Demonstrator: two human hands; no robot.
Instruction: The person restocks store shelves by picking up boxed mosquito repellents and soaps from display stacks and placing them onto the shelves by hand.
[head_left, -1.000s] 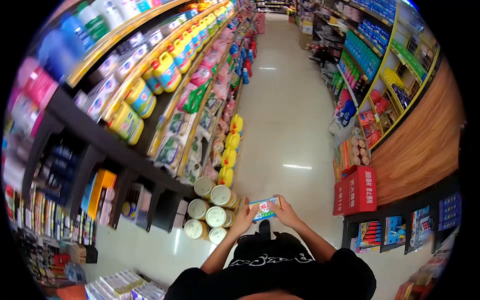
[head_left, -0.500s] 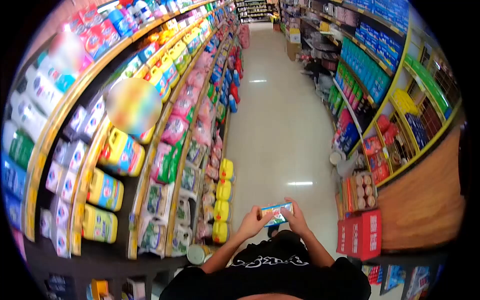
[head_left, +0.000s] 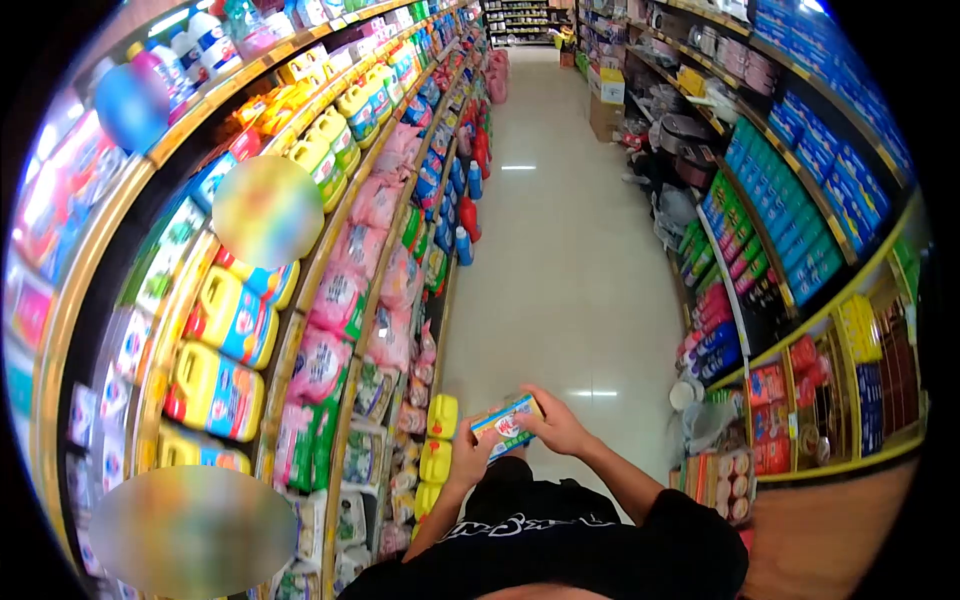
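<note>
A small rectangular packet (head_left: 510, 427) with a blue, yellow and white printed front is held in front of my body, tilted with its right end higher. What it contains cannot be made out. My left hand (head_left: 468, 456) grips its lower left end, the thumb near the edge. On the upper right end my right hand (head_left: 556, 424) is closed, its thumb over the printed face. Yellow jugs (head_left: 437, 460) stand on the floor by the shelf foot, just left of my left hand.
Left shelves hold yellow detergent jugs (head_left: 220, 390), pink bags (head_left: 335, 290) and bottles. A tiled aisle (head_left: 550, 260) runs ahead. At right are shelves of teal packs (head_left: 790, 230), blue boxes (head_left: 840, 185) and a yellow-edged rack (head_left: 800, 473). Cardboard boxes (head_left: 606, 105) stand farther along.
The packet has moved left and is now tilted, with both hands still on it. My view has shifted along the aisle, and the red box at lower right has mostly left it.
</note>
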